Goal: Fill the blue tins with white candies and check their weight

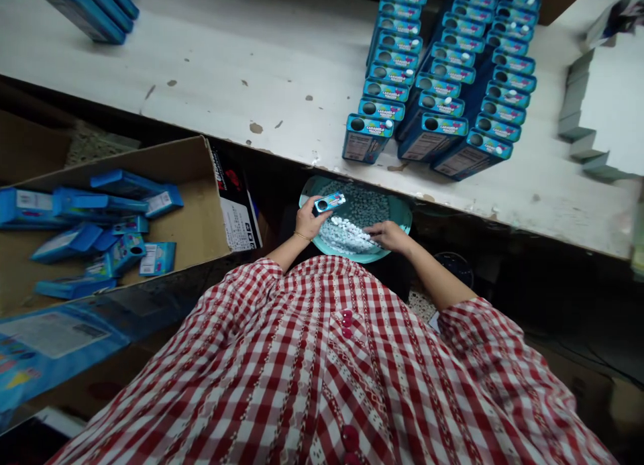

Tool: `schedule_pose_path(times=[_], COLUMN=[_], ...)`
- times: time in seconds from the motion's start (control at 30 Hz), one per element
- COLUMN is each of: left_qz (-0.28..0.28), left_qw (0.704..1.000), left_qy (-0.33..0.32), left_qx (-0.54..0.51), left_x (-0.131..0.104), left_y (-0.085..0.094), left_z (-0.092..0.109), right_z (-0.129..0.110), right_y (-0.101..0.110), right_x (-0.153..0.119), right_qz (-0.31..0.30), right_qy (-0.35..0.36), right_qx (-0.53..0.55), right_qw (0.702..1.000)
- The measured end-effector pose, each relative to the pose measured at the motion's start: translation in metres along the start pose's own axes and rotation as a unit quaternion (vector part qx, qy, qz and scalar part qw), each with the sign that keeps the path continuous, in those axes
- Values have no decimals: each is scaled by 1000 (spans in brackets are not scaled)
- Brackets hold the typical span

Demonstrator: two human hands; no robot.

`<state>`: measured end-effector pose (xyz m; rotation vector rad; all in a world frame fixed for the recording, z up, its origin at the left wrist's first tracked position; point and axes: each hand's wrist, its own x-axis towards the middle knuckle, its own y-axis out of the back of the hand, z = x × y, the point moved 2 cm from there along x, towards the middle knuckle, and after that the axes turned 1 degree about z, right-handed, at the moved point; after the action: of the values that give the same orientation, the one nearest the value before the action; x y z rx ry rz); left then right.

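Note:
A teal basin (405, 217) full of small white pieces (347, 235) sits at my lap, below the table's front edge. Over its left side my left hand (308, 220) holds a small blue box (330, 202), its narrow printed face with a dark round spot turned up. My right hand (390, 237) reaches in from the right, its fingertips at the white pieces; whether it pinches any is too small to tell.
Rows of upright blue boxes (369, 139) stand on the white table (201, 69), with more blue boxes (85, 9) at upper left. A cardboard carton (201, 203) holding several blue boxes is at my left. Pale stacked items (614, 102) lie at far right.

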<state>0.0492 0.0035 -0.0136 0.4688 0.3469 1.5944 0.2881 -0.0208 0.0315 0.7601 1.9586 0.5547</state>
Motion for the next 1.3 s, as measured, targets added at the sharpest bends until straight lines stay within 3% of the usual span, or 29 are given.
schedule_pose_path(times=[0.17, 0.33, 0.43, 0.57, 0.7, 0.83, 0.93, 1.0, 1.17, 1.3], left_qz=[-47, -79, -79, -55, -38, -75, -125, -118, -39, -37], left_qw=[997, 992, 991, 995, 995, 981, 966, 968, 989, 985], left_qy=[-46, -78, -78, -69, -79, -145, -165, -151, -129, -163], left_qx=[40, 67, 69, 56, 51, 107, 157, 165, 62, -50], left_x=[-3, -5, -5, -5, -6, -7, -5, -3, 5, 33], left_y=[-7, -12, -11, -7, -1, 8, 20, 32, 57, 50], left_z=[4, 7, 5, 4, 11, 26, 34, 39, 74, 120], right_z=[-41, -85, -96, -81, -37, -6, -5, -6, -5, -7], right_y=[43, 62, 67, 72, 60, 17, -13, -21, -7, 12], right_x=[-32, -29, -28, -46, -60, -33, -4, 7, -1, -15], right_qz=[65, 61, 55, 66, 111, 122, 133, 155, 220, 278], right_qy=[31, -6, -29, -13, -47, -82, -69, -60, -24, 27], right_qx=[32, -130, -171, -158, -86, -31, -12, 2, 34, 53], right_qw=[997, 990, 983, 985, 989, 989, 989, 986, 975, 959])
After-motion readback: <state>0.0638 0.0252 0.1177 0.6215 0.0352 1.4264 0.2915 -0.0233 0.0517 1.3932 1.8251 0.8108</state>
